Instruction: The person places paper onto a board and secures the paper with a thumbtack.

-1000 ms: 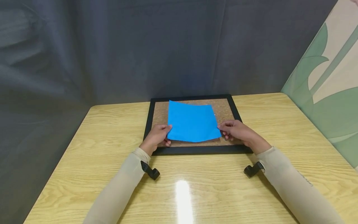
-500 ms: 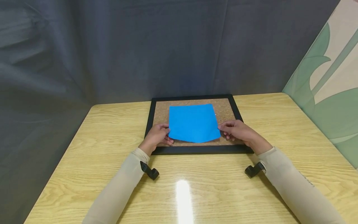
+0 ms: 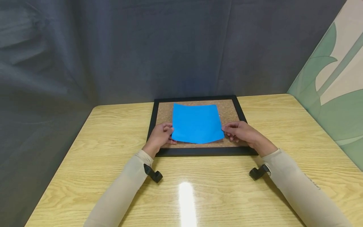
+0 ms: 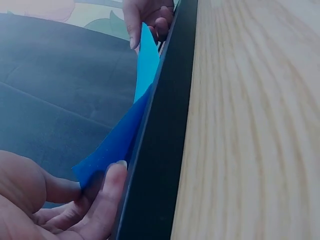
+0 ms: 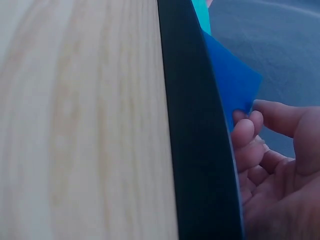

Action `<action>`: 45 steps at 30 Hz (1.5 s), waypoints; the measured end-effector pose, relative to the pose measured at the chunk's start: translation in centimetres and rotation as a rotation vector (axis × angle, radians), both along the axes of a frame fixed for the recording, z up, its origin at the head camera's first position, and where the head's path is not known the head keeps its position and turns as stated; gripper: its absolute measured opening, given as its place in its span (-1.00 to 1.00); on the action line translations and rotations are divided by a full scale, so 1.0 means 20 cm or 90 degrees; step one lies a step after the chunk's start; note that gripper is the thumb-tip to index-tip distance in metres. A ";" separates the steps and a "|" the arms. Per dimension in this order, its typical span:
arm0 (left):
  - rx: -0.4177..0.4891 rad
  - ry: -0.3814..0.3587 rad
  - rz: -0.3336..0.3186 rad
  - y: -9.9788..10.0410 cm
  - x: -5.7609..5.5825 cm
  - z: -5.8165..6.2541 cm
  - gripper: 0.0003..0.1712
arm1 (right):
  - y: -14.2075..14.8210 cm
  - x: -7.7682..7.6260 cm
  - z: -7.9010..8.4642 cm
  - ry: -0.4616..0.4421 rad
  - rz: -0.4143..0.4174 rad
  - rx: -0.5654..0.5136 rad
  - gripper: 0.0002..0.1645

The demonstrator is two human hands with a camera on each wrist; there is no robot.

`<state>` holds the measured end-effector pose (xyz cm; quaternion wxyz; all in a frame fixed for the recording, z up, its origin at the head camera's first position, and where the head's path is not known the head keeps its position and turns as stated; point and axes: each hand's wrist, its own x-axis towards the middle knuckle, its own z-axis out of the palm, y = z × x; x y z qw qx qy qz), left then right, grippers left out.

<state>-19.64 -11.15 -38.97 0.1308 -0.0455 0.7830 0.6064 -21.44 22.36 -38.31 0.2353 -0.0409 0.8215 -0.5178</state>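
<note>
A sheet of blue paper [image 3: 197,123] is held over a cork board [image 3: 164,114] that has a black frame [image 3: 204,152]. My left hand [image 3: 160,136] pinches the sheet's left edge near its front corner; the left wrist view shows the thumb above and fingers beneath the paper [image 4: 112,145]. On the opposite side my right hand [image 3: 241,132] pinches the right edge between thumb and fingers, just above the cork. Between the hands the paper bows, its front edge sagging toward the board. The right wrist view has the right hand's fingertips [image 5: 243,131] right beside the frame's edge.
The board lies on a light wood table [image 3: 119,126] close to its back edge. A dark grey curtain [image 3: 158,47] hangs behind and along the left. At the right stands a panel with green leaf shapes [image 3: 340,116]. A black wrist mount [image 3: 153,173] sits on each sleeve.
The sheet's back left corner dipped toward the board half a second ago and is now raised again. My left fingers have shifted slightly along the edge; the right hand keeps its grip.
</note>
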 end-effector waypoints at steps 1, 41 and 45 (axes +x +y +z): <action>0.000 0.005 0.005 0.00 0.00 0.00 -0.53 | 0.00 0.00 0.00 0.000 -0.002 -0.002 -0.50; -0.629 0.352 -0.444 0.10 0.18 0.12 -0.66 | -0.05 0.23 0.15 0.400 0.430 0.406 -0.53; -0.633 0.338 -0.458 0.09 0.18 0.11 -0.54 | 0.00 0.22 0.17 0.382 0.387 0.374 -0.57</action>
